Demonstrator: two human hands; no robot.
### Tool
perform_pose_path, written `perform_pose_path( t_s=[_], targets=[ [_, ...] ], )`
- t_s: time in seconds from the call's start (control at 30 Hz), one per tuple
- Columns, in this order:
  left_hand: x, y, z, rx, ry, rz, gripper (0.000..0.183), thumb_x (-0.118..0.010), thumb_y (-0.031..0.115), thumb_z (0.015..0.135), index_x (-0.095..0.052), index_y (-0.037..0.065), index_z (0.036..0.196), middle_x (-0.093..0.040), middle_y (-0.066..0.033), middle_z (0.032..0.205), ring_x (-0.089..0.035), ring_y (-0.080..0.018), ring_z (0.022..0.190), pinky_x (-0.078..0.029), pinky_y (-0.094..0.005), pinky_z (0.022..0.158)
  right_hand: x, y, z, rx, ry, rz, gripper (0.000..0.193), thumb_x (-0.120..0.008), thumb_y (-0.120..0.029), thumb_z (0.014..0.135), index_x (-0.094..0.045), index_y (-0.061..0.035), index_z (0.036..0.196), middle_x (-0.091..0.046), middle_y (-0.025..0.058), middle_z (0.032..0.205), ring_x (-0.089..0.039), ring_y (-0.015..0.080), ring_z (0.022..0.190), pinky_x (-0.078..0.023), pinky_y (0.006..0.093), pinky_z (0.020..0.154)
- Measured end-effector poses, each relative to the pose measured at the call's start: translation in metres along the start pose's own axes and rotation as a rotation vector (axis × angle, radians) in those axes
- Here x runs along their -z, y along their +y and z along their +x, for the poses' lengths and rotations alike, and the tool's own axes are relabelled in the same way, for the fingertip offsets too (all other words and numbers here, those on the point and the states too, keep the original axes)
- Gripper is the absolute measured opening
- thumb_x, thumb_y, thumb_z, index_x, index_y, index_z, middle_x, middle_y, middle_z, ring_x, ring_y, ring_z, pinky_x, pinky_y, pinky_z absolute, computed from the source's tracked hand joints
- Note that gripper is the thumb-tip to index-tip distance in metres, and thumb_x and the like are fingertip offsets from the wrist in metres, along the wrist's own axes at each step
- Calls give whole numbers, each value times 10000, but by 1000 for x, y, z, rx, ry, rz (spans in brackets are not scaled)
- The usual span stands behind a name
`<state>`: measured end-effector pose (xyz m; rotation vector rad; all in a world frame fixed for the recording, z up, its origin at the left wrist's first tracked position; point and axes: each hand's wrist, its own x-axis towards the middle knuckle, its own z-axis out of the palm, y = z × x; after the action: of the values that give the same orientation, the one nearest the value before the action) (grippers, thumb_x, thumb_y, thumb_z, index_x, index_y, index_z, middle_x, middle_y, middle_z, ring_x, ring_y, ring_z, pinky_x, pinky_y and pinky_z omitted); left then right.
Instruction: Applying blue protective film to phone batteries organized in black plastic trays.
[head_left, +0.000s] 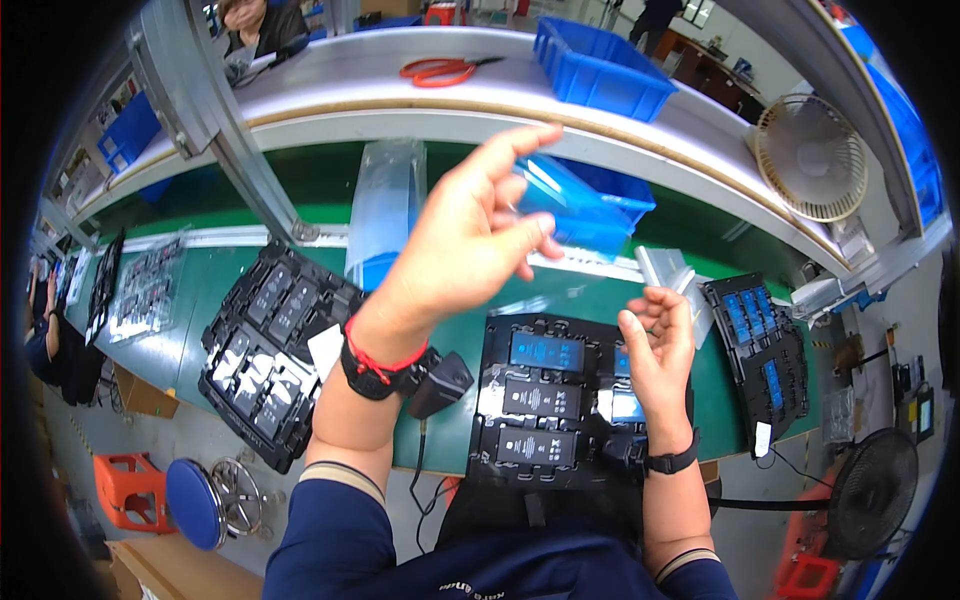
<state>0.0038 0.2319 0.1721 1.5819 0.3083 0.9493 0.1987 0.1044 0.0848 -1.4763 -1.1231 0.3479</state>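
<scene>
My left hand [465,235] is raised over the far side of the bench, its fingers apart. A glossy, see-through blue film [560,195] is just beyond its fingertips; whether they touch is unclear. Behind the film is a blue bin [632,200] under the shelf. My right hand [662,350] hovers above the right part of a black tray [488,408], fingers loosely curled, thumb apart, with nothing visible in them. Flat black batteries [540,398] sit in the tray's slots. The uppermost battery [547,352] on the left looks bluish. My right hand partly hides the right column.
A second black tray [285,345] with batteries lies left, and another tray [755,350] with blue-topped pieces lies right. Clear plastic sheets [385,215] stand behind. Red-handled scissors [440,72], a blue bin [605,75] and a fan [810,157] occupy the shelf. A metal post [215,125] rises left.
</scene>
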Motion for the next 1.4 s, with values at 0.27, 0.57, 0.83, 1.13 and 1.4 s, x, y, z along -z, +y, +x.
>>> perform_pose_path(
  t_s=[0.27,0.57,0.83,1.13,1.4],
  targets=[
    [-33,-18,-6,186,-246,-60,704,-516,-72,834,-218,132,1438,-634,-61,945,-620,-95,795,-492,-209,655,10,-23,3,216,-40,132,351,-693,-29,776,-544,0,1092,-584,68,1026,-545,151,949,-441,279,823],
    [-33,-30,-4,187,-312,186,124,-606,20,836,-643,16,954,-642,-36,789,-575,-64,709,-460,-225,622,21,-27,-13,168,17,132,142,-694,6,768,-613,8,884,-620,60,854,-585,125,812,-469,258,724],
    [-16,-21,-1,43,-210,681,250,-764,232,729,-687,-6,746,-577,-52,544,-476,-46,518,-381,-249,464,27,-30,-18,314,151,98,93,-680,38,757,-614,-6,805,-525,78,974,-537,140,821,-432,248,750],
    [26,-7,5,-67,210,269,234,-577,46,860,-594,-11,1087,-645,-74,941,-646,-124,766,-516,-219,592,14,10,-42,-485,-329,267,105,-640,-93,848,-550,-53,810,-499,-33,554,-421,30,393,-315,178,345],
    [21,-5,3,-5,164,286,237,-559,42,858,-594,-13,1085,-644,-75,951,-647,-124,754,-519,-217,562,-14,29,-54,-603,-447,136,140,-639,-74,843,-540,-40,750,-477,-34,505,-381,18,375,-287,182,319]
  ],
)
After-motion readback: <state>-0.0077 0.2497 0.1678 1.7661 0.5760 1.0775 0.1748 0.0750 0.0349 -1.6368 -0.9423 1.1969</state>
